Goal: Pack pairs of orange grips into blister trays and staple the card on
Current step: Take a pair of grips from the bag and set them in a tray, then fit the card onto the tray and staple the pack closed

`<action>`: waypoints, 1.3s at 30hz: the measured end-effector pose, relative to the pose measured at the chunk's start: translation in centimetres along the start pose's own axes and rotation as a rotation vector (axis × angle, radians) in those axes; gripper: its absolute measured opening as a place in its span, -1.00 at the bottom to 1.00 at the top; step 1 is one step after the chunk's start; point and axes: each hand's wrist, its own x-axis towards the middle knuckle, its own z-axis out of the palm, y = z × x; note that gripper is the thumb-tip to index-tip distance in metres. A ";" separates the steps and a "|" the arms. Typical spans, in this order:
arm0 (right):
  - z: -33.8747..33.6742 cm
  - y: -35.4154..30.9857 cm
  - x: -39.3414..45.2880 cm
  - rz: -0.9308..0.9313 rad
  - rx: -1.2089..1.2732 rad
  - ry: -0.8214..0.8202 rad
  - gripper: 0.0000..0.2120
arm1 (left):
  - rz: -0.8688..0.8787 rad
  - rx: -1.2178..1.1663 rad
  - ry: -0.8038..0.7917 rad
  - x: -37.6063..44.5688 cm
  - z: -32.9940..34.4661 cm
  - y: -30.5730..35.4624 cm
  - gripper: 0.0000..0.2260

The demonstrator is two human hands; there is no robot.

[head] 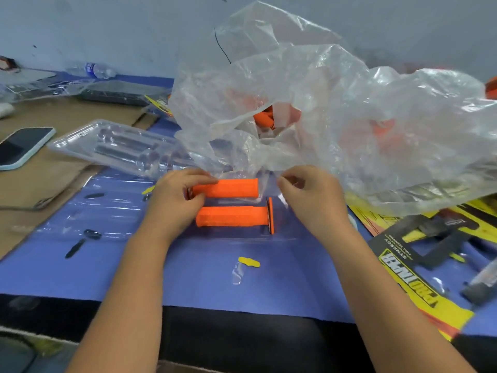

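Two orange grips [228,203] lie mid-table towards the near edge, probably light, rubbery and non-slip, so we would take each by its ribbed middle; our left hand [177,200] pinches the farther one, our right hand [309,195] pinches clear film.

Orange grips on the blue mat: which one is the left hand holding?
The farther orange ribbed grip, its flange end inside the left hand. The nearer orange grip lies free, flange pointing right. The right hand touches neither.
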 end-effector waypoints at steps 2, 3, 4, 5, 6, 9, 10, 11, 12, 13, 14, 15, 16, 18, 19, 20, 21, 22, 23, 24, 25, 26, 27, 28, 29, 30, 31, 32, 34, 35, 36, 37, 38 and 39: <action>-1.4 0.8 -0.5 0.048 0.051 0.077 -0.78 | -0.036 0.077 -0.011 0.4 0.3 0.4 -0.66; -2.2 1.3 -0.8 0.067 0.059 0.113 -0.77 | -0.062 0.170 -0.009 0.7 0.5 0.7 -0.67; -3.0 1.9 -1.2 0.090 0.059 0.142 -0.76 | -0.075 0.288 0.010 0.9 0.6 1.3 -0.68; -3.8 2.6 -1.5 0.121 0.051 0.164 -0.76 | -0.072 0.384 0.051 1.1 0.9 2.1 -0.69; -4.7 3.4 -1.9 0.160 0.030 0.182 -0.75 | -0.043 0.410 0.105 1.0 1.3 3.3 -0.68; -7.7 6.2 -3.2 0.287 -0.080 0.226 -0.70 | 0.145 0.157 0.171 -0.1 3.6 7.9 -0.70; -8.8 7.3 -3.6 0.331 -0.100 0.233 -0.70 | 0.212 0.035 0.092 -0.7 4.7 9.7 -0.73; -9.9 8.3 -4.1 0.377 -0.105 0.236 -0.71 | 0.285 -0.069 -0.046 -1.5 5.8 11.4 -0.75; -11.0 9.2 -4.6 0.413 -0.103 0.240 -0.72 | 0.369 -0.136 -0.211 -2.3 7.0 13.0 -0.76; -12.0 10.0 -5.1 0.436 -0.101 0.249 -0.73 | 0.463 -0.163 -0.366 -3.2 8.2 14.4 -0.77; -12.8 10.7 -5.4 0.449 -0.095 0.266 -0.73 | 0.562 -0.157 -0.495 -4.1 9.5 15.7 -0.76; -13.6 11.3 -5.8 0.458 -0.086 0.287 -0.74 | 0.658 -0.128 -0.590 -4.9 10.9 16.8 -0.70; -14.2 11.8 -6.0 0.466 -0.075 0.307 -0.75 | 0.737 -0.097 -0.654 -5.7 12.2 17.6 -0.62; -15.1 12.5 -6.6 0.476 -0.049 0.340 -0.75 | 0.806 -0.063 -0.722 -6.8 14.4 18.7 -0.50; -15.4 12.9 -6.9 0.473 -0.031 0.356 -0.75 | 0.803 -0.066 -0.741 -7.1 15.2 19.0 -0.47; -15.6 13.2 -7.2 0.466 -0.015 0.373 -0.74 | 0.791 -0.068 -0.752 -7.2 15.7 19.2 -0.47; -15.7 13.5 -7.5 0.461 -0.004 0.392 -0.73 | 0.778 -0.060 -0.755 -7.2 16.0 19.1 -0.48; -15.8 13.8 -7.7 0.457 0.010 0.417 -0.73 | 0.771 -0.040 -0.757 -7.2 16.1 19.0 -0.52; -15.8 14.0 -7.8 0.453 0.025 0.454 -0.74 | 0.775 -0.022 -0.747 -7.1 16.1 18.8 -0.57; -15.7 14.0 -7.9 0.447 0.043 0.505 -0.76 | 0.790 -0.012 -0.730 -7.1 16.1 18.6 -0.64; -15.6 14.0 -7.9 0.440 0.061 0.570 -0.77 | 0.801 -0.022 -0.702 -7.1 15.9 18.4 -0.70; -15.4 14.0 -7.8 0.431 0.080 0.644 -0.78 | 0.810 -0.039 -0.667 -7.1 15.7 18.3 -0.76; -15.2 13.8 -7.8 0.415 0.100 0.713 -0.79 | 0.830 -0.054 -0.594 -7.1 15.6 18.2 -0.81; -14.9 13.7 -7.9 0.393 0.118 0.764 -0.79 | 0.852 -0.048 -0.479 -7.2 15.7 18.1 -0.82; -14.7 13.6 -8.0 0.372 0.124 0.787 -0.79 | 0.855 -0.027 -0.347 -7.3 15.8 18.1 -0.79; -14.5 13.6 -8.1 0.351 0.116 0.781 -0.79 | 0.815 -0.026 -0.236 -7.2 15.9 18.1 -0.75; -14.3 13.5 -8.2 0.325 0.098 0.754 -0.79 | 0.737 -0.061 -0.178 -7.1 15.9 18.1 -0.73; -14.2 13.5 -8.4 0.296 0.074 0.718 -0.79 | 0.634 -0.130 -0.156 -7.0 15.8 18.2 -0.73; -14.0 13.5 -8.8 0.245 0.037 0.658 -0.81 | 0.382 -0.317 -0.186 -6.5 15.7 18.0 -0.79; -14.0 13.4 -9.0 0.223 0.029 0.644 -0.82 | 0.260 -0.398 -0.213 -6.3 15.7 17.8 -0.81; -14.0 13.3 -9.3 0.198 0.029 0.639 -0.83 | 0.160 -0.460 -0.239 -6.2 15.7 17.7 -0.81; -14.0 13.2 -9.5 0.166 0.033 0.634 -0.85 | 0.090 -0.512 -0.257 -6.2 15.7 17.5 -0.81; -14.1 13.0 -9.7 0.124 0.033 0.626 -0.87 | 0.041 -0.553 -0.264 -6.1 15.7 17.5 -0.79; -14.1 12.9 -9.8 0.076 0.019 0.613 -0.86 | 0.011 -0.584 -0.263 -6.2 15.7 17.5 -0.75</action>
